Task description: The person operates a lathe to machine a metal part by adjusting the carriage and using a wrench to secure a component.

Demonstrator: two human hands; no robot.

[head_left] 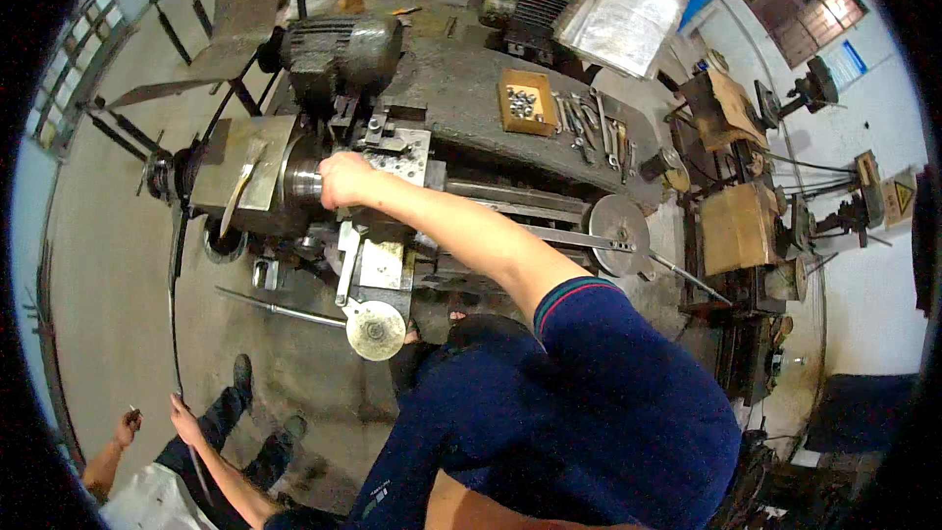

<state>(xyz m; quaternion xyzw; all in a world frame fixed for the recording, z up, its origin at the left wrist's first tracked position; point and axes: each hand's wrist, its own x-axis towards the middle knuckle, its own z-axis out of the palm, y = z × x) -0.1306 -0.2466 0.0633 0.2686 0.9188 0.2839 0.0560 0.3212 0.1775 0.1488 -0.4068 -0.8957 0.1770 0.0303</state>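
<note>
My right hand [345, 180] reaches across to a lathe, its fingers curled closed at the end of a shiny round metal workpiece [307, 181]. That workpiece sits in the dark spindle head; the fingertips are partly hidden. Out to the far left, my left hand [183, 422] is closed around a long thin rod [173, 334], which runs up toward the side of the machine. A brush [238, 190] lies on the flat headstock cover [211, 162]. Just right of my right hand is the tool post [390, 135] on its carriage.
A motor [343, 47] stands behind the headstock. Farther right are a box of small metal parts [527, 101] and several wrenches [610, 132]. A round handwheel [376, 330] juts out in front. At lower left is another person [152, 501], holding something small.
</note>
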